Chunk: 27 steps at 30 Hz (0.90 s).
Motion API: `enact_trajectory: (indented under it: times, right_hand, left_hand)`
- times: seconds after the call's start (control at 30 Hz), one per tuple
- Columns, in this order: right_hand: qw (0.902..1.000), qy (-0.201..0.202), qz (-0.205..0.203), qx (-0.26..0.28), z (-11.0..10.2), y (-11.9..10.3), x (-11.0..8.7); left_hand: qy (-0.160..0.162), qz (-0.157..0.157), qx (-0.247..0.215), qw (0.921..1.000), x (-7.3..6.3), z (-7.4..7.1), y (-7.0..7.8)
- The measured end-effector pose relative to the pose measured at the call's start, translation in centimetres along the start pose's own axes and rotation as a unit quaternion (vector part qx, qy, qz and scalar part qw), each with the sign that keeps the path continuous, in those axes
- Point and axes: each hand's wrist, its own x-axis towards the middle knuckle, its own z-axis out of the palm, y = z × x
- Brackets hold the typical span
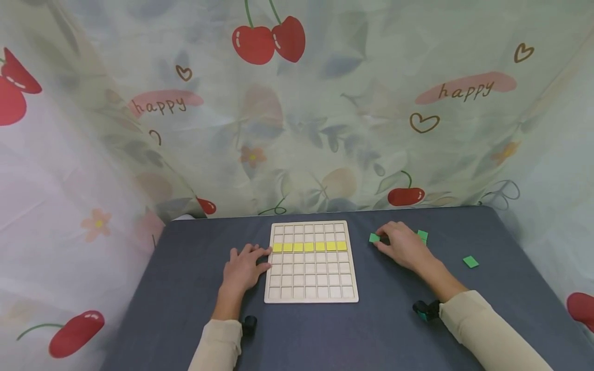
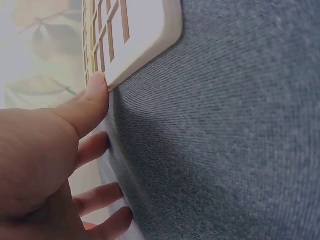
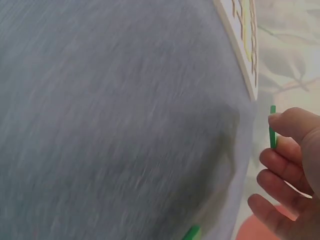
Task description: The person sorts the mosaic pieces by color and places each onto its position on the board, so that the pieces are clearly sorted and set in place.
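A pale wooden grid board (image 1: 311, 302) lies flat, with one row of yellow square tiles (image 1: 309, 247) across its upper half. At its left edge rests my left hand (image 1: 242, 268), fingers spread and relaxed. The left wrist view shows the thumb (image 2: 95, 95) on the board's corner edge (image 2: 165, 30). Right of the board, my right hand (image 1: 403, 246) pinches a green square tile (image 1: 374, 237) between thumb and fingertips. In the right wrist view this green tile (image 3: 272, 127) is held edge-on, off the cloth.
More green tiles (image 1: 422, 235) lie beside the right hand, partly hidden by it. Another green tile (image 1: 471, 262) sits farther right on the dark grey cloth-covered table (image 1: 385, 335). A patterned curtain (image 1: 315, 154) hangs behind and along both sides.
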Motion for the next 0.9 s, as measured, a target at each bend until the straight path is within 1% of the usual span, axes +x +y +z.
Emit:
enact_trajectory:
  times: [0.27,0.4,0.63,0.9]
  right_hand:
    - [1.0,0.001,-0.003,0.007,0.7,-2.8,1.2]
    - [0.9998,-0.001,-0.017,0.014,1.2,-4.4,1.7]
    - [0.9989,-0.021,-0.034,0.026,2.2,-7.0,2.7]
    - [0.9975,-0.03,-0.06,0.021,3.2,-9.3,3.4]
  left_hand:
    - [0.002,0.006,0.006,1.0,-0.1,-0.3,0.1]
    - [-0.004,0.003,0.004,1.0,0.0,-0.2,0.1]
    - [-0.006,0.002,-0.002,1.0,0.0,-0.2,0.0]
    - [-0.007,0.005,-0.01,0.9999,-0.1,-0.3,-0.2]
